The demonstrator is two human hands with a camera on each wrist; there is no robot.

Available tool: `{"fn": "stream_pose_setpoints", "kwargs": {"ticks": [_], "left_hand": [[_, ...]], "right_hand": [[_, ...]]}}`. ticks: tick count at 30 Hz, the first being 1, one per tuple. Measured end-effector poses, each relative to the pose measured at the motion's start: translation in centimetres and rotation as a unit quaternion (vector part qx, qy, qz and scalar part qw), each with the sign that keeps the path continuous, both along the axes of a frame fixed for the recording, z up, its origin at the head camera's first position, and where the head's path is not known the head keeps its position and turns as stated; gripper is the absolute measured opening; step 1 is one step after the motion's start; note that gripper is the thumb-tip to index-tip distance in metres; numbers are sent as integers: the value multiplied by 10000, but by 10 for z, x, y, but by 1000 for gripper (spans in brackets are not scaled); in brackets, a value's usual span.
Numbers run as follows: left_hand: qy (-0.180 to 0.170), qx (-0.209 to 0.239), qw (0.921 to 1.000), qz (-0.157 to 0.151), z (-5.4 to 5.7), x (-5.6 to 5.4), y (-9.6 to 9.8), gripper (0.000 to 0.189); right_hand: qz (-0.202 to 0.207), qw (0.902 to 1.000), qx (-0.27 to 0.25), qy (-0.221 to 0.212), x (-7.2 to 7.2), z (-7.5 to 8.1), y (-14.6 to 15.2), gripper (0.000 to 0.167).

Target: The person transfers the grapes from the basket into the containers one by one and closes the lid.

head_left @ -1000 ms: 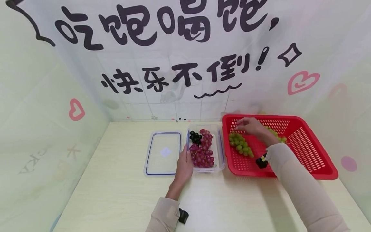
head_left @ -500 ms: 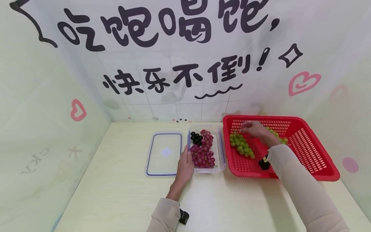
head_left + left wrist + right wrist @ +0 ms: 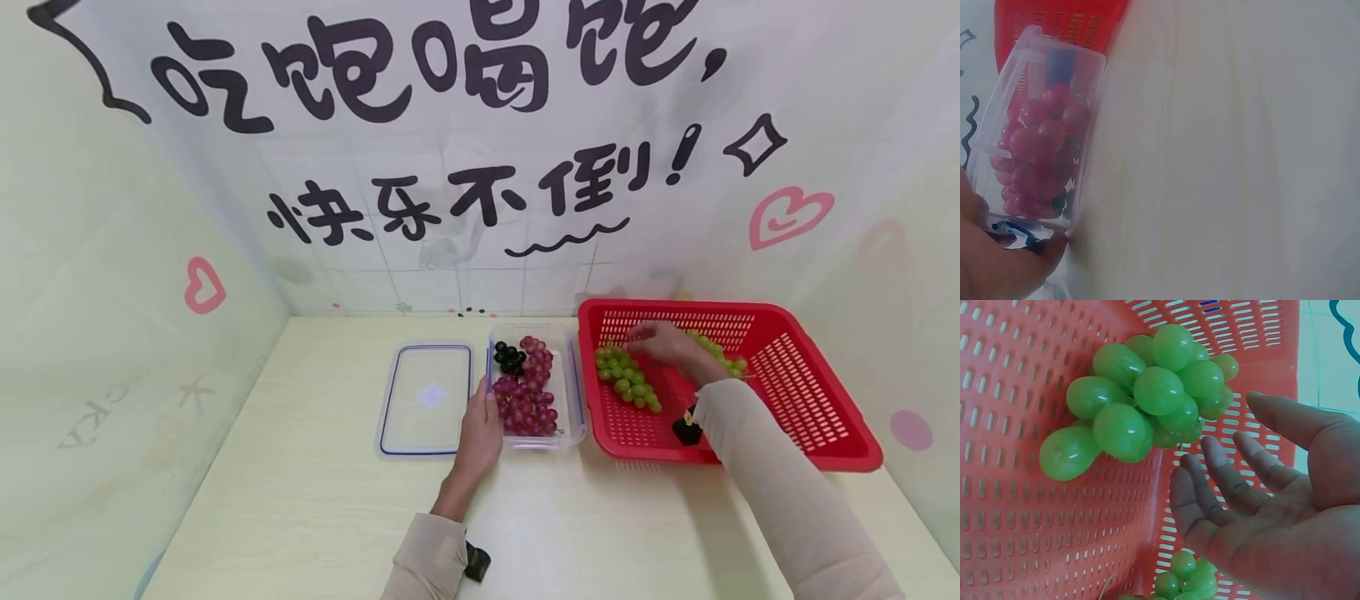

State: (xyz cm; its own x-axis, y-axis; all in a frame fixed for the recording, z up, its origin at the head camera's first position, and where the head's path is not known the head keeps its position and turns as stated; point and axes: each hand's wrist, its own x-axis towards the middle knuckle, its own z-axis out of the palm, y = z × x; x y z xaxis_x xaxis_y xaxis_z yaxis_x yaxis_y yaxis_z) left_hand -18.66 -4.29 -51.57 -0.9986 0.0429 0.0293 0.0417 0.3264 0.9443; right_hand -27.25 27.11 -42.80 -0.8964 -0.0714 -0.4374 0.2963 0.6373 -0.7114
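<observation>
Green grapes (image 3: 628,382) along left side of red basket (image 3: 862,457). Right hand (image 3: 667,343) over basket, just beside that bunch; in right wrist view, fingers spread and softly bent, nothing between them. Touch on stem: cannot tell. Second green bunch (image 3: 714,347) farther right, beyond the hand. Left hand (image 3: 482,425) at left wall of clear box (image 3: 579,404), pinching the edge between thumb and fingers. In box: red grapes (image 3: 525,408), black grapes (image 3: 510,358), bare strip down right side. Lid (image 3: 423,421) flat on table (image 3: 315,450), left of box, not on.

Risks, as judged: loose berries, from a grasp on fruit instead of stem. Possible snag on basket slots, from a trailing stem. Knock against basket rim, from too low a lift. In box, bruised or spilled red grapes, from crowding into so narrow a strip. Box possibly skidding or tipping, from slack or uneven hold on one wall. Poor lid fit, from berries above the rim.
</observation>
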Motion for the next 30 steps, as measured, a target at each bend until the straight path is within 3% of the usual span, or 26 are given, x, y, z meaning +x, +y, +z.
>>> {"fn": "stream_pose_setpoints", "kwargs": {"ticks": [22,30], "left_hand": [[-53,47,10000,-35,-1,1,1,52],[16,0,10000,-35,0,0,0,52]], "right_hand": [[492,9972,21,-559,7,-14,1,78],[561,9970,-76,-523,5,-18,-5,79]]}}
